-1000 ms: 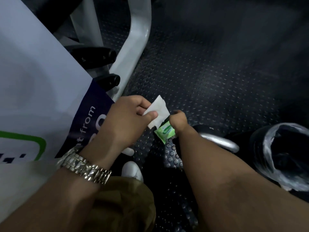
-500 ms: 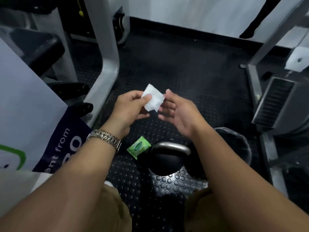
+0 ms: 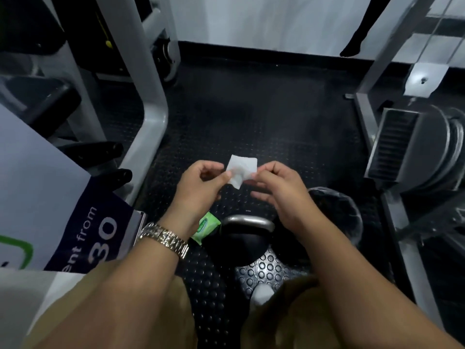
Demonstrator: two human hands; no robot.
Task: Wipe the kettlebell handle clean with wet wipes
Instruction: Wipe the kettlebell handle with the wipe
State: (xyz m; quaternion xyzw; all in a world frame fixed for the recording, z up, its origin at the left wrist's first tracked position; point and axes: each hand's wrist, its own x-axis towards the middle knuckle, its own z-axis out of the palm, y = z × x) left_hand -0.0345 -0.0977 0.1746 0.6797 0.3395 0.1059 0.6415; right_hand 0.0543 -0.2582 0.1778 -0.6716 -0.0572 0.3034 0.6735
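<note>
Above the kettlebell (image 3: 241, 244) we hold a white wipe (image 3: 240, 170) between both hands, the left hand (image 3: 198, 187) pinching its left edge and the right hand (image 3: 279, 190) its right. The kettlebell's handle (image 3: 247, 220) is untouched. A green pack (image 3: 205, 228) lies just beside it on the floor (image 3: 251, 122).

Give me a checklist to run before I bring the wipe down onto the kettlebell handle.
1. Wipe held: ok. The left hand and right hand each pinch an edge of the small white wet wipe.
2. Wipe opened out: not ok. It is a small creased square.
3. Handle free: ok. Nothing lies on the grey metal kettlebell handle.
4. Wipe on handle: not ok. They are apart.
5. Pack out of the way: ok. The green wipes pack lies on the floor left of the handle.
6. Bin for the used wipe: ok. The black lined bin stands right of the kettlebell.
</note>
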